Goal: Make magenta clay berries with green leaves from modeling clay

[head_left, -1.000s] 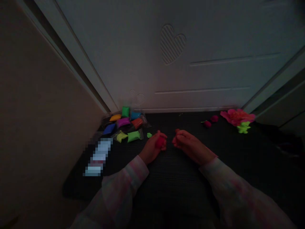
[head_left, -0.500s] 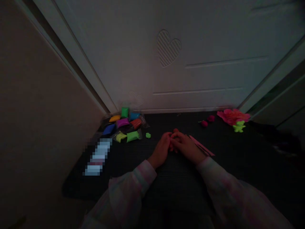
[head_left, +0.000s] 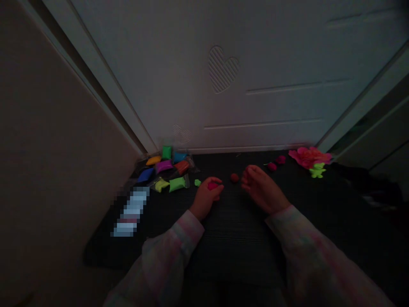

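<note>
My left hand [head_left: 203, 199] is curled around a bright pink lump of modelling clay [head_left: 212, 186], which shows between thumb and fingers. To its right, a small brownish-red clay ball [head_left: 234, 178] lies on the dark table. My right hand [head_left: 264, 191] is just right of that ball, apart from it, with its fingers loosely bent. Nothing can be clearly made out in the right hand. A small light-green clay piece [head_left: 197, 183] lies close to the left hand's far side.
Bagged clay in several colours, including a green packet [head_left: 177, 183] and a blue one [head_left: 146, 175], lies at left beside a pixelated strip [head_left: 131, 213]. Dark pink balls [head_left: 272, 166], a pink flower [head_left: 309, 157] and a yellow-green figure [head_left: 317, 170] are at right. A white door [head_left: 179, 85] stands behind.
My hands were together and have come apart, left hand leftward with the pink clay, right hand rightward. The brownish-red ball between them is now uncovered. The pink strips beside the right hand no longer show.
</note>
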`<state>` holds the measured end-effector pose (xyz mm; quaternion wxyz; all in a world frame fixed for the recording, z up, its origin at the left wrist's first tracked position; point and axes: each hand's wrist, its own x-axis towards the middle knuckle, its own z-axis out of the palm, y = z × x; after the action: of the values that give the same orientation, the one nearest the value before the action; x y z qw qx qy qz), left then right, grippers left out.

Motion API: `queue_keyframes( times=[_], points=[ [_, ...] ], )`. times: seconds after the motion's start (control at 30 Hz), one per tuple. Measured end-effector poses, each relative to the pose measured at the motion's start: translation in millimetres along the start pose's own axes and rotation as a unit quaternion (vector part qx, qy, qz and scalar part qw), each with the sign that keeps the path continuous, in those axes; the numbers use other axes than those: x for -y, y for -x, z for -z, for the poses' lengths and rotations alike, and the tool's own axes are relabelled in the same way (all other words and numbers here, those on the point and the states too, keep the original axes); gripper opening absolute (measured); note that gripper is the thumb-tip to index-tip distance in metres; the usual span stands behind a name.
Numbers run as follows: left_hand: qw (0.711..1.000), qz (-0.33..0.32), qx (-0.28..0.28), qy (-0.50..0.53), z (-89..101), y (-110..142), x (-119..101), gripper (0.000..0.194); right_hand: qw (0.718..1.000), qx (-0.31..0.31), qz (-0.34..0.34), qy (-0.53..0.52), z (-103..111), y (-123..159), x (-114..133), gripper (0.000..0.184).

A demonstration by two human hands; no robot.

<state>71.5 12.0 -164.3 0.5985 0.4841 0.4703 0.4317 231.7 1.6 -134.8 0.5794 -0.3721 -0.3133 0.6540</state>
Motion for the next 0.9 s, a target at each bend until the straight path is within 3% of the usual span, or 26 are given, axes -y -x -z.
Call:
queue_keyframes(
  times=[0.17, 0.27, 0.33, 0.5, 0.73, 0.9],
  points=[
    [1.000, -0.017, -0.013, -0.022, 3.0, -3.2, -1.2, 0.041, 0.998, -0.002, -0.030, -0.064, 1.1, -0.5, -3.8, 0.019],
    [0.995, -0.053, -0.044, -0.075, 7.7, -4.8, -0.4, 0.051, 0.996, -0.004, -0.044, -0.077, 0.7, -1.1, -6.0, 0.023],
    [0.986, -0.093, -0.059, -0.128, 9.7, -5.0, 0.0, 0.046, 0.996, -0.002, -0.051, -0.076, -0.5, -1.3, -6.2, 0.026],
    [0.942, -0.198, -0.073, -0.262, 3.7, -7.9, -0.5, 0.023, 0.997, 0.016, -0.047, -0.065, -5.4, -0.4, -7.2, 0.025],
    [0.875, -0.258, -0.069, -0.404, -7.7, -31.0, 7.0, 0.040, 0.996, 0.023, -0.070, -0.055, -4.9, 0.1, -10.5, 0.021],
    [0.834, -0.271, -0.058, -0.477, -7.4, -39.3, 10.5, 0.031, 0.995, 0.034, -0.089, -0.040, -3.9, -0.2, -11.4, 0.024]
  ],
)
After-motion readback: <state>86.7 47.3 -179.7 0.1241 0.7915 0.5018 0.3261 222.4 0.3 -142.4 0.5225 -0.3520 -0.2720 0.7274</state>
